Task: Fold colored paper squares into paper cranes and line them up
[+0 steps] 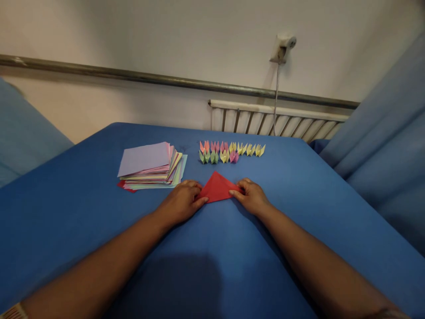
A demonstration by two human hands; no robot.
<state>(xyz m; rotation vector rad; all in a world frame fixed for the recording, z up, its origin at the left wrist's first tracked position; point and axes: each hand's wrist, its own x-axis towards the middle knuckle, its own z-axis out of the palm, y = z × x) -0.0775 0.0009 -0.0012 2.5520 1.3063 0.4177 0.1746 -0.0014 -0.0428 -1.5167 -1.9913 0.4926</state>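
A sheet of red paper [217, 188], folded into a triangle with its point away from me, is held low at the middle of the blue table. My left hand [186, 199] pinches its left corner, thumb on top and fingers behind. At the right corner my right hand [251, 195] grips it the same way. Just beyond the triangle stand two rows of small folded paper figures [225, 155] in orange, pink, yellow and green. To the left of my left hand lies a stack of coloured paper [146, 161], a pale lilac sheet on top.
The blue table [212, 248] reaches to the wall. Behind it are a radiator [279, 117], a metal pipe [149, 79] and a wall socket [282, 48] with a hanging cord. Blue curtains [392, 146] flank both sides.
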